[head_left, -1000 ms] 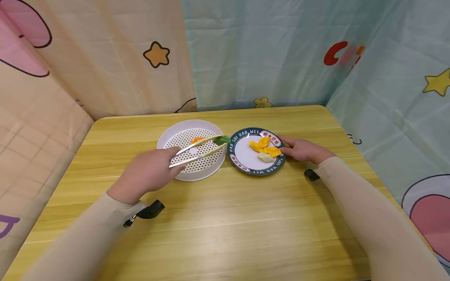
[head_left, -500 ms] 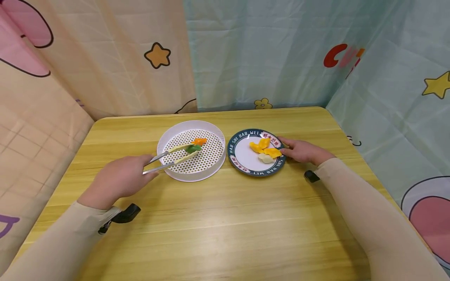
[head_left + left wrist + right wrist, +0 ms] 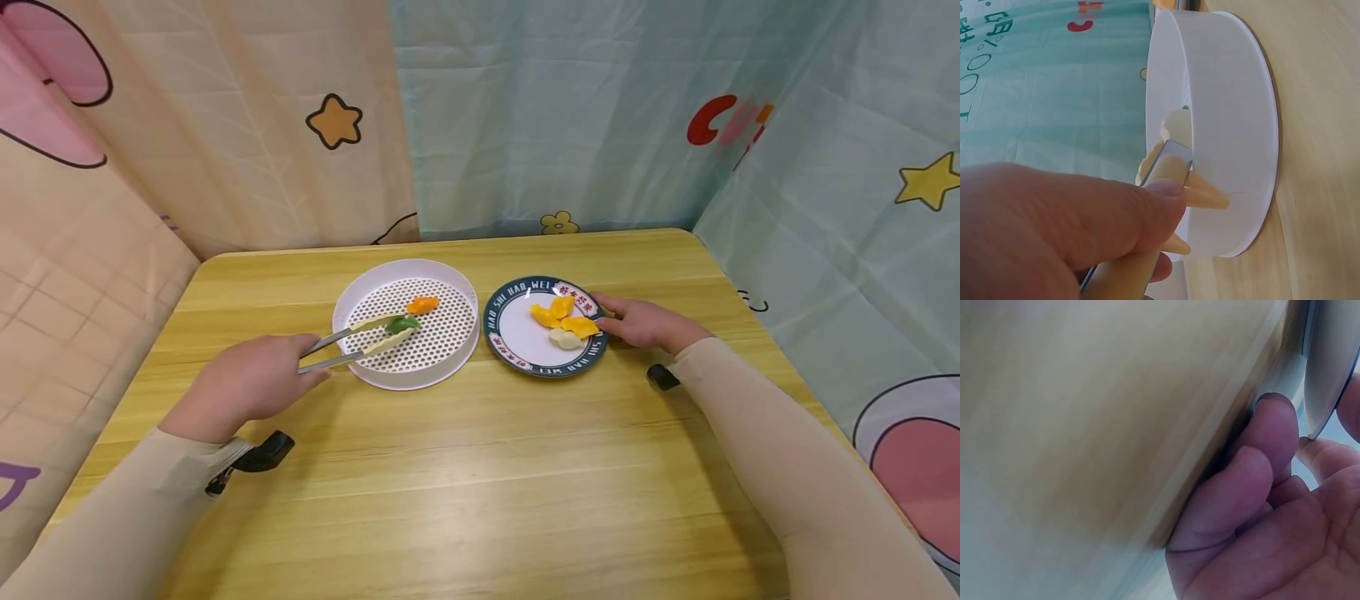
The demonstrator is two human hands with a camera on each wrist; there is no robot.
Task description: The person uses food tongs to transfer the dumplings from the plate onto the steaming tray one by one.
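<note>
While the left hand (image 3: 251, 379) grips metal tongs (image 3: 330, 363), their pale tips (image 3: 386, 342) flank a green dumpling-like piece (image 3: 403, 326) inside a white perforated basket (image 3: 408, 381), near an orange piece (image 3: 423, 305); farther right, a dark-rimmed plate (image 3: 519, 332) bears yellow pieces (image 3: 580, 326) and a cream dumpling (image 3: 566, 339), its edge pinched by the right hand (image 3: 647, 323).

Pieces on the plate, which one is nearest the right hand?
The rightmost yellow piece, beside the right hand; the other yellow pieces and the pale piece lie farther from it.

Free near tabletop (image 3: 480, 467), strainer (image 3: 414, 381) wall blocking, gap to plate (image 3: 508, 345) perhaps slim
</note>
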